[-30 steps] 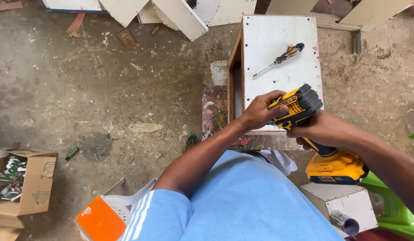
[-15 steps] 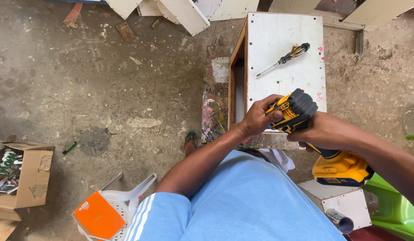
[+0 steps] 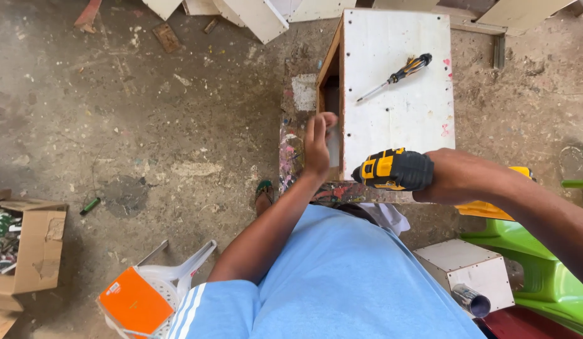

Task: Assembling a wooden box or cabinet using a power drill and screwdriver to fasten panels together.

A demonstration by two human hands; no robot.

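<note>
While I am watching from the head camera, the right hand (image 3: 458, 179) is gripping a yellow-and-black cordless drill (image 3: 395, 169), holding it level at the near edge of a white box-shaped cabinet (image 3: 398, 94) that is lying on a paint-spattered desk (image 3: 291, 150). The left hand (image 3: 318, 145) is hovering open and flat beside the cabinet's left side, fingers straight, grasping nothing, and I am not able to say whether it is touching the panel. Small dark dots are dotting the white top along its left and near edges, so I am judging that several screws are already driven; how many are left I cannot tell. A screwdriver (image 3: 397, 76) with a yellow-and-black handle is lying loose on the top panel, well apart from both hands. The drill's tip is pointing left and blurring into the cabinet's corner, so I am unable to make out a bit or a screw on it. The cabinet's open side is showing only a dark interior. A smaller white box (image 3: 467, 270) is sitting by the green chair (image 3: 542, 276), and a cardboard box (image 3: 27, 251) is being cut off at the left edge.
</note>
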